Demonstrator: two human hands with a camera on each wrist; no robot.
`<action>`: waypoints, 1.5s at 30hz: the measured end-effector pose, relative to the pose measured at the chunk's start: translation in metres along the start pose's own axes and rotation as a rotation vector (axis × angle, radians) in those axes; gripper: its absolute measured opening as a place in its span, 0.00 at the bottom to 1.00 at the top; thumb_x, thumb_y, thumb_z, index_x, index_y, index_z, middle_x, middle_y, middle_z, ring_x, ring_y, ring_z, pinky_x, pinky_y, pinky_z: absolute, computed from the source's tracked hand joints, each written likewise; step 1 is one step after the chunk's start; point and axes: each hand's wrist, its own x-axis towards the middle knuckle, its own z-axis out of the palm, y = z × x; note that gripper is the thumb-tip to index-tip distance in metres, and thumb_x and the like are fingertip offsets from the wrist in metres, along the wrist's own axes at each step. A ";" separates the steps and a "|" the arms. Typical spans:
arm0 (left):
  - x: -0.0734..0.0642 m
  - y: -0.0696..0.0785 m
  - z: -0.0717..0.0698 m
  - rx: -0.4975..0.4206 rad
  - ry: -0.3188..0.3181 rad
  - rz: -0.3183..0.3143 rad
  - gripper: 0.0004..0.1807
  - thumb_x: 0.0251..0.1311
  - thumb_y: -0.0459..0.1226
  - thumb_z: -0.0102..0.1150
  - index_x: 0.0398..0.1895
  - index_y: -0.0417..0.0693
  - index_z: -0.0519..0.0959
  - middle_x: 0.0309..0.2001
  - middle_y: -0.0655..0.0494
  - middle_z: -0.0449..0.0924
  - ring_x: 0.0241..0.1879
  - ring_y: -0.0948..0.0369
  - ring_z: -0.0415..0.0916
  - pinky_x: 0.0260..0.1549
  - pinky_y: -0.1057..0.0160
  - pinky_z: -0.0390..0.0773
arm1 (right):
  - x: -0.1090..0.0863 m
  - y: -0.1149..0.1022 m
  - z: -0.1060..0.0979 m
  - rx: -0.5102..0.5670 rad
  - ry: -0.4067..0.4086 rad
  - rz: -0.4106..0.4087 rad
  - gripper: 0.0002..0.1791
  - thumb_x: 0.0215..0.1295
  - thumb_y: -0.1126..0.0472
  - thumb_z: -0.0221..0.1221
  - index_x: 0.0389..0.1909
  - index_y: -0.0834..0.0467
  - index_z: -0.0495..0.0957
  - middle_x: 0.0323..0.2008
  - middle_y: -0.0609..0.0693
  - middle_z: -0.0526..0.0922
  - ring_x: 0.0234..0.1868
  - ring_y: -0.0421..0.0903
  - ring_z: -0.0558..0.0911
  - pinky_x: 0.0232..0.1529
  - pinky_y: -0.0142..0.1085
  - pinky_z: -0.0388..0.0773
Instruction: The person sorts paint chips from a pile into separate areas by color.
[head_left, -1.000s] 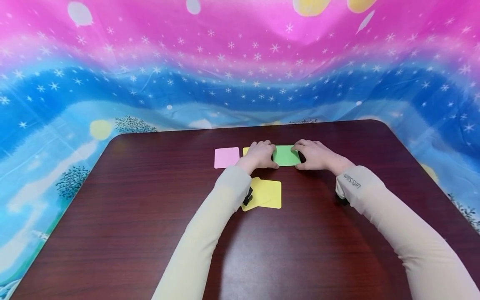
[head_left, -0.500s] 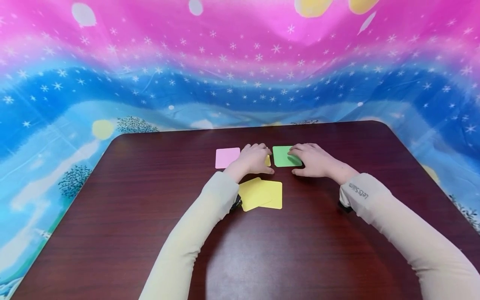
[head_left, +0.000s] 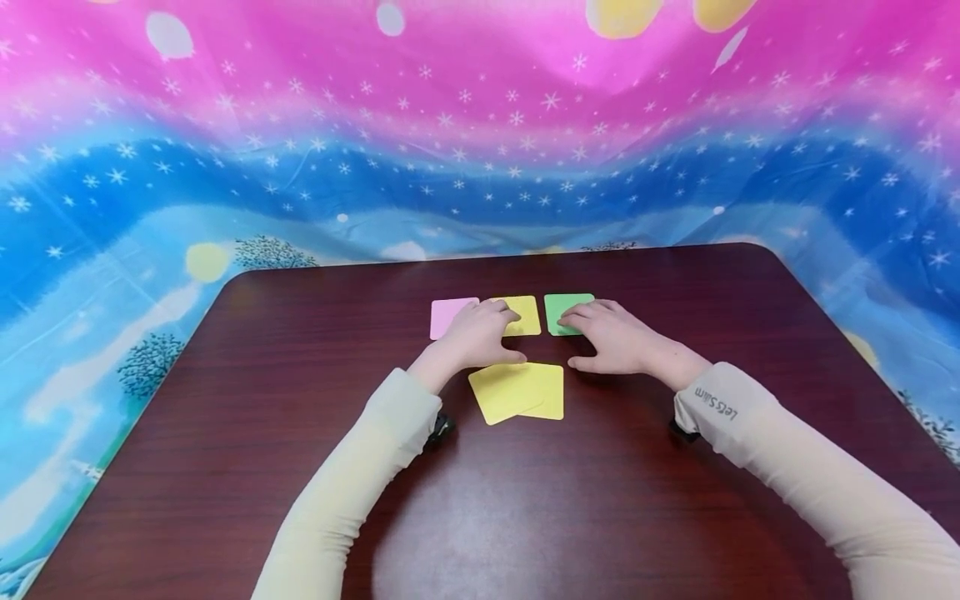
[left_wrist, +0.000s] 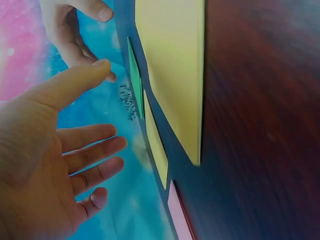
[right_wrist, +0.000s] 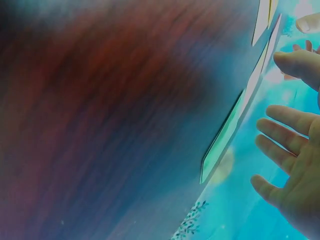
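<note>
Left hand (head_left: 480,337) and right hand (head_left: 618,342) have drawn back nearer since the earlier frame, leaving the far yellow card (head_left: 531,317) mostly uncovered. Nearest on the table (head_left: 187,433), a tilted yellow card (head_left: 502,390) overlaps a straighter yellow card (head_left: 554,387) to its right. Beyond this pair, both hands hover apart, thumbs wide of the fingers, holding nothing. At the far side, the row reads, left to right, pink card (head_left: 446,313), far yellow card, green card (head_left: 558,305), with narrow gaps; the left hand partly hides the pink card. Step in hand: apparently, release and withdrawal from the row. If a near card is to be lifted, the next move calls for pinching the tilted one by its edge without dragging the card beneath.
</note>
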 end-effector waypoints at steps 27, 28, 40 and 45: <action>-0.063 0.002 0.010 0.109 -0.022 0.014 0.40 0.40 0.63 0.61 0.52 0.45 0.75 0.47 0.54 0.75 0.47 0.56 0.70 0.46 0.56 0.68 | 0.006 -0.048 0.009 0.037 0.000 -0.178 0.35 0.48 0.43 0.62 0.55 0.58 0.72 0.54 0.50 0.74 0.56 0.51 0.70 0.60 0.49 0.57; -0.064 0.002 0.011 0.113 -0.023 0.018 0.41 0.39 0.63 0.61 0.52 0.45 0.74 0.46 0.54 0.75 0.47 0.56 0.70 0.46 0.57 0.68 | 0.007 -0.050 0.009 0.047 -0.005 -0.182 0.35 0.48 0.43 0.62 0.55 0.58 0.72 0.54 0.50 0.74 0.57 0.50 0.70 0.60 0.49 0.57; -0.070 0.009 0.015 0.174 -0.052 0.060 0.40 0.30 0.67 0.63 0.38 0.44 0.75 0.35 0.55 0.67 0.38 0.57 0.67 0.38 0.60 0.66 | 0.015 -0.062 0.015 0.083 -0.056 -0.225 0.39 0.44 0.44 0.65 0.57 0.61 0.70 0.56 0.51 0.73 0.59 0.49 0.68 0.61 0.49 0.57; -0.070 0.009 0.015 0.167 -0.043 0.073 0.39 0.30 0.65 0.64 0.39 0.44 0.74 0.35 0.55 0.67 0.38 0.58 0.67 0.37 0.61 0.66 | 0.017 -0.063 0.017 0.057 -0.045 -0.237 0.39 0.43 0.44 0.65 0.55 0.61 0.71 0.53 0.51 0.74 0.57 0.49 0.69 0.60 0.47 0.59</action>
